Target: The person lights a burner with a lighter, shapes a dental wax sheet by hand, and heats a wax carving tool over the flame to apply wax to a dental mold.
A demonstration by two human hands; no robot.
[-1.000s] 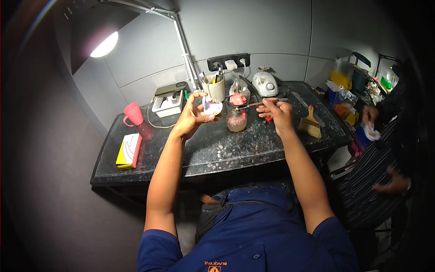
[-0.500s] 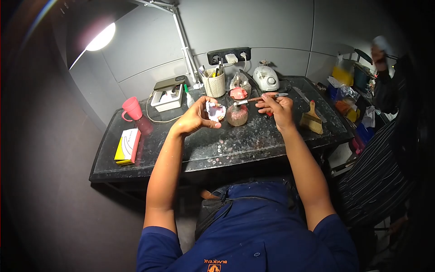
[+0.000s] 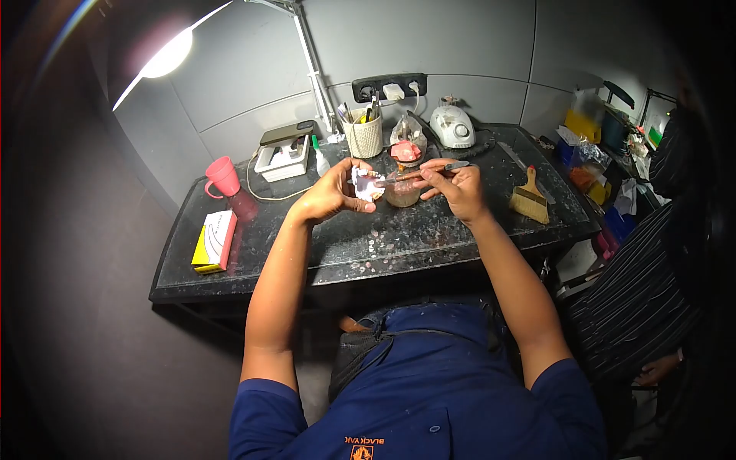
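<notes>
My left hand (image 3: 331, 198) is closed around the edge of a small whitish-pink dental model (image 3: 367, 186), thumb below and fingers above. In my right hand (image 3: 458, 192) is a wax knife (image 3: 409, 177) with a brownish handle, pinched between thumb and fingers. Its tip reaches the inner side of the model and seems to touch it. Just behind the knife stands a round glass spirit burner (image 3: 403, 195), partly covered by my right fingers. Pink wax pieces (image 3: 407, 150) lie in a holder beyond the burner.
On the dark bench (image 3: 322, 261) are a pink mug (image 3: 222, 178), a box (image 3: 214, 242), a white tray (image 3: 282, 160), a pen holder (image 3: 363, 134), a white machine (image 3: 452, 127) and a brush (image 3: 530, 201). A person in dark striped clothing (image 3: 632, 287) is at the right.
My right hand has moved the wax knife left, its tip going from above the burner to the dental model. The other person's raised hand at the upper right has dropped out of sight there.
</notes>
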